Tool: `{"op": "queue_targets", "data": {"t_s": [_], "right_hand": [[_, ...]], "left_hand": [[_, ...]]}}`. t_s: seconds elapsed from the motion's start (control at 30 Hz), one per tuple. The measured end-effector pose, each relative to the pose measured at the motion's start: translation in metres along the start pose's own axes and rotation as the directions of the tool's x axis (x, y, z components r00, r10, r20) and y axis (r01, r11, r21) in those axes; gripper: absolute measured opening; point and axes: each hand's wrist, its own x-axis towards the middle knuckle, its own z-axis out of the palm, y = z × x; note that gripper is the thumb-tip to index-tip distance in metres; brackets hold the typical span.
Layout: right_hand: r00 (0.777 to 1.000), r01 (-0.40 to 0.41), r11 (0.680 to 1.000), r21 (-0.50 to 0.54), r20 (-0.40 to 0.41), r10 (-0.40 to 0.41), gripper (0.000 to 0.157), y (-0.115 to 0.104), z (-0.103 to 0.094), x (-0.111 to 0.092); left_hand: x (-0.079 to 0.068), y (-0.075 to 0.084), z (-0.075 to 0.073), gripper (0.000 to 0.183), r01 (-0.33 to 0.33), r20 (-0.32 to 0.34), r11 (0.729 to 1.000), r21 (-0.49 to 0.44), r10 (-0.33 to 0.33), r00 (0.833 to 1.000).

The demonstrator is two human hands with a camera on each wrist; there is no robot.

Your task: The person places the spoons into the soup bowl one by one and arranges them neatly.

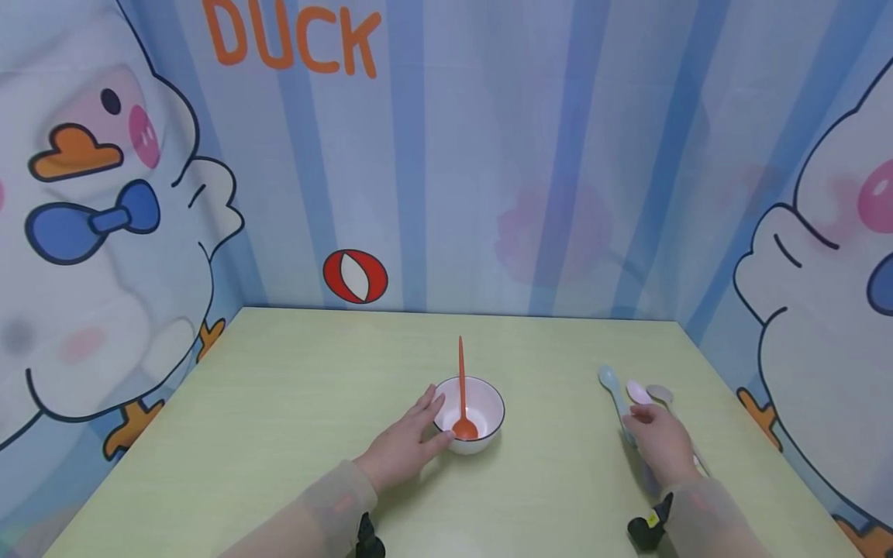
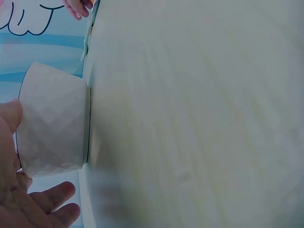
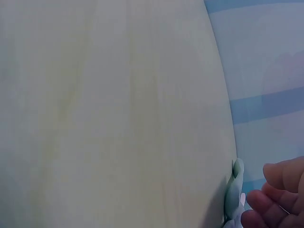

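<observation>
A white bowl [image 1: 498, 418] with a dark rim stands upright on the table, and an orange spoon [image 1: 461, 372] leans in it, handle up. My left hand [image 1: 405, 448] holds the bowl's left side, thumb at the near rim and fingers at the far left; the left wrist view shows the other fingers spread off it. Over at the right, my right hand [image 1: 661, 446] hovers over a light blue spoon [image 1: 610, 380], a pale pink spoon [image 1: 638, 392] and a grey spoon [image 1: 660, 394]. Its fingers are loosely bent with nothing seen between them, and it hides parts of the handles.
The pale yellow-green table [image 1: 314, 364] reaches back to a blue striped curtain [image 1: 460, 155] printed with ducks. Curtain sides also border the table at left and right. A black wrist strap [image 1: 649, 531] shows at the right sleeve.
</observation>
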Motion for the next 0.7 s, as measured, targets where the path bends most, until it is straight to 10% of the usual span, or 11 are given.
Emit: {"op": "queue_targets", "data": {"t_s": [0.7], "right_hand": [[1.000,-0.007,0.987,-0.163,-0.021,0.003,0.035,0.0036,0.0042,0.0069]], "left_hand": [[0.0002,0.0002,-0.0001,0.072,0.002,0.001,1.000,0.000,-0.002,1.000]]}}
